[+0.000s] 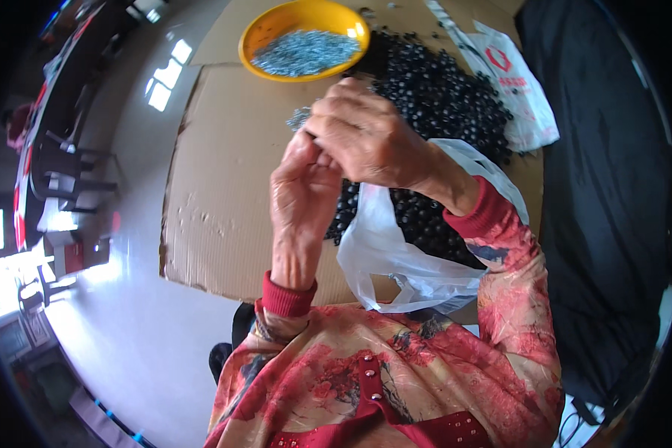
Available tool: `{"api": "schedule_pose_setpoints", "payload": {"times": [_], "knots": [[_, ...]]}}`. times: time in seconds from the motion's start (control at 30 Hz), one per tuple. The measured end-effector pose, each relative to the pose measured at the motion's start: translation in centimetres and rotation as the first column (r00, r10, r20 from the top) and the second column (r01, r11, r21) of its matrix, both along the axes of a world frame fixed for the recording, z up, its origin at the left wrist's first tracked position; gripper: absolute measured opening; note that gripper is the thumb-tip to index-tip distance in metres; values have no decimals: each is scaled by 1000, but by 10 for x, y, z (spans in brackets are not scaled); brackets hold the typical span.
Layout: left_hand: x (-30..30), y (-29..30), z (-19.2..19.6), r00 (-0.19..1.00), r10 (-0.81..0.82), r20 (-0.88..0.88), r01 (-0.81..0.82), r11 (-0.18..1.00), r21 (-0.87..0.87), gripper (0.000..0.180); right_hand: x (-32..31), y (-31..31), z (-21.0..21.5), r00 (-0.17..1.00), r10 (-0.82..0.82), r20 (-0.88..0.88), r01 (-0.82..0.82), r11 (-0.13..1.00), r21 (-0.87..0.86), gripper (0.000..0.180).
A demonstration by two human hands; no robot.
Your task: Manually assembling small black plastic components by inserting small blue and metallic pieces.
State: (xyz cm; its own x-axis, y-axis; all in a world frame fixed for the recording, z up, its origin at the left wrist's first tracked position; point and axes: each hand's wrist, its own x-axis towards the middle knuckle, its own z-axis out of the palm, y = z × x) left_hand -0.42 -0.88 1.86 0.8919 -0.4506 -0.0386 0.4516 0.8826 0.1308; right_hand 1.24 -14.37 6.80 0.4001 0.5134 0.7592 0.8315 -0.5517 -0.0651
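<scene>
Cardboard [220, 179] — silvery pieces [299, 118] by left hand [305, 183], axes unclear.

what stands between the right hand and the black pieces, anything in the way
Nothing visible blocks the right hand from the black pieces ahead to its right. Nearer the body, a whitish plastic bag lies against more of them, partly beneath the right forearm.

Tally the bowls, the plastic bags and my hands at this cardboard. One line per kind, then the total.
Yellow bowl: 1
White plastic bags: 2
Your hands: 2
Total: 5
</scene>
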Motion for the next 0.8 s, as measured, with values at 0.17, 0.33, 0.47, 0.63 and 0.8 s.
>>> {"api": "schedule_pose_setpoints", "payload": {"times": [0.17, 0.33, 0.47, 0.63, 0.8], "knots": [[-1, 8, -4, 1000, 15, 19, -18, 986, 166, 26, 3, -6, -7, 999, 14, -48, -14, 1000, -6, 16], [12, 17, -2, 990, 34, 135, -78, 940, 332, 23, -12, -61, 30, 965, -36, -259, 12, 995, -94, 15], [22, 35, -13, 992, 64, 107, -99, 928, 360, 20, -51, -84, 30, 775, -95, -624, -120, 949, -293, 18], [23, 32, -17, 992, 56, 111, -96, 915, 393, 18, -70, -100, 12, 689, -124, -714, -130, 948, -290, 19], [19, 26, -17, 996, 36, 87, -71, 891, 448, 17, -9, -105, -15, 741, -287, -607, 135, 949, -284, 13]]}}
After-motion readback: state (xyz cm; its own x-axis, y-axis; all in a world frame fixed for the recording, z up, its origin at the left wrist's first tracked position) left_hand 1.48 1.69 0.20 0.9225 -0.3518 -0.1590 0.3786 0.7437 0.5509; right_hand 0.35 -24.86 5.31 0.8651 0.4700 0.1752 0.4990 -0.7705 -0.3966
